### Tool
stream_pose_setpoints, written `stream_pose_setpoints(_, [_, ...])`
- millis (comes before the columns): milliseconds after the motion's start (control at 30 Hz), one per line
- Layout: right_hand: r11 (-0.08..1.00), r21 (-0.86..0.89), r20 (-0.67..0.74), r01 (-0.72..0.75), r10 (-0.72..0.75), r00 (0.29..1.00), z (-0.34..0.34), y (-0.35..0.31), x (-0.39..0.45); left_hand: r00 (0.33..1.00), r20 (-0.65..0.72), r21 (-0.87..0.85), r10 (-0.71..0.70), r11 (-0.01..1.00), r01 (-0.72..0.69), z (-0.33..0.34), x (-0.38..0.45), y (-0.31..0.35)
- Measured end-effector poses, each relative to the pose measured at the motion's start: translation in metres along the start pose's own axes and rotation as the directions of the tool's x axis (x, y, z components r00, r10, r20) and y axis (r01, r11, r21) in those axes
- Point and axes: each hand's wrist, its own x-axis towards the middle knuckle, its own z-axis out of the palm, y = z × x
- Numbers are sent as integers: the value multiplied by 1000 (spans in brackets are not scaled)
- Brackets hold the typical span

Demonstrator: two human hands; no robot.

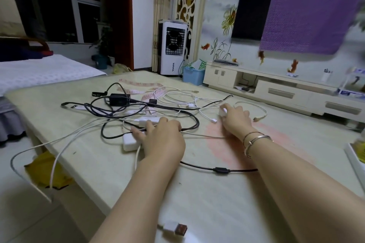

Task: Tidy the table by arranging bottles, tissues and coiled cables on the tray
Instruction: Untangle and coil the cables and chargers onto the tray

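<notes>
Cables [150,108] lie tangled mid table [197,203], mostly running left-right. Left hand [164,138] pinches the black cable [189,127]. Right hand [236,119] grips a white plug [222,112].

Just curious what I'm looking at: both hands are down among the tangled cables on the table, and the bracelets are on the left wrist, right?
Not quite. The head view shows both hands, left and right, among the tangled cables on the table, but the bracelets are on the right wrist.
</notes>
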Motion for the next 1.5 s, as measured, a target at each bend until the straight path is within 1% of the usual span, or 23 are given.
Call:
stream_pose_setpoints(67, [1000, -20, -49, -7, 7, 999, -3, 0, -4, 1000, 14, 6, -2, 1000, 2, -1, 1, 5])
stream_pose_setpoints(100, [1000, 14, -45, -9, 10, 999, -6, 1, -7, 1000, 26, 13, 3, 1000, -4, 0, 0, 7])
stream_pose_setpoints(200, [964, 264, -18, 11, -6, 1000, -24, 7, -29, 998, 54, 10, 35, 999, -36, -1, -4, 15])
stream_pose_setpoints(300, [830, 558, -44, 26, -2, 999, -55, 22, -67, 991, 86, -63, 103, 993, -98, -7, -15, 32])
stream_pose_setpoints(400, [721, 693, -38, -3, 41, 998, -83, 41, -104, 971, 115, -177, 208, 967, -186, -8, -24, 53])
stream_pose_setpoints(533, [567, 823, -12, -29, 68, 998, -131, 81, -160, 914, 128, -324, 385, 887, -328, -12, -49, 96])
stream_pose_setpoints(600, [521, 853, -8, -37, 83, 996, -149, 95, -180, 894, 107, -321, 435, 866, -383, -11, -55, 111])
stream_pose_setpoints(667, [459, 888, -40, -19, 119, 992, -171, 110, -198, 873, 68, -306, 482, 843, -442, -12, -62, 125])
stream_pose_setpoints(733, [369, 929, -54, -5, 149, 987, -192, 123, -216, 867, 32, -305, 498, 831, -466, -14, -72, 138])
stream_pose_setpoints(800, [258, 966, -56, 8, 176, 983, -211, 134, -232, 858, 4, -332, 514, 810, -484, -18, -82, 152])
stream_pose_setpoints(867, [135, 990, -52, 25, 205, 977, -225, 143, -246, 816, -46, -385, 576, 744, -546, -22, -95, 166])
stream_pose_setpoints(967, [-78, 996, -34, 54, 234, 972, -240, 158, -264, 706, -116, -459, 698, 593, -662, -26, -122, 187])
stream_pose_setpoints(1067, [-259, 960, -32, 102, 262, 965, -251, 177, -277, 593, -93, -483, 800, 484, -730, -25, -147, 202])
stream_pose_setpoints(1133, [-336, 936, -5, 108, 294, 956, -254, 192, -285, 506, -90, -486, 858, 406, -774, -23, -163, 212])
stream_pose_setpoints(1167, [-347, 933, 15, 98, 310, 951, -254, 199, -288, 454, -94, -483, 886, 358, -799, -21, -171, 216])
stream_pose_setpoints(1200, [-343, 935, 31, 89, 328, 944, -255, 209, -293, 393, -101, -492, 914, 297, -818, -17, -183, 224])
stream_pose_setpoints(1233, [-326, 943, 47, 64, 321, 946, -254, 213, -295, 346, -109, -498, 932, 250, -830, -15, -190, 225])
stream_pose_setpoints(1267, [-296, 955, 56, 39, 306, 951, -253, 218, -299, 304, -109, -506, 946, 210, -837, -10, -199, 229])
stream_pose_setpoints(1300, [-249, 968, 61, 12, 283, 957, -252, 222, -302, 276, -103, -508, 956, 188, -840, -5, -205, 231])
stream_pose_setpoints(1367, [-108, 993, 77, -52, 241, 967, -249, 230, -308, 247, -68, -519, 967, 177, -836, 6, -215, 234])
stream_pose_setpoints(1467, [175, 975, 96, -136, 224, 970, -246, 237, -317, 209, 20, -561, 978, 184, -807, 12, -219, 236])
stream_pose_setpoints(1500, [236, 961, 96, -144, 203, 974, -245, 238, -319, 191, 64, -562, 979, 194, -804, 11, -216, 235])
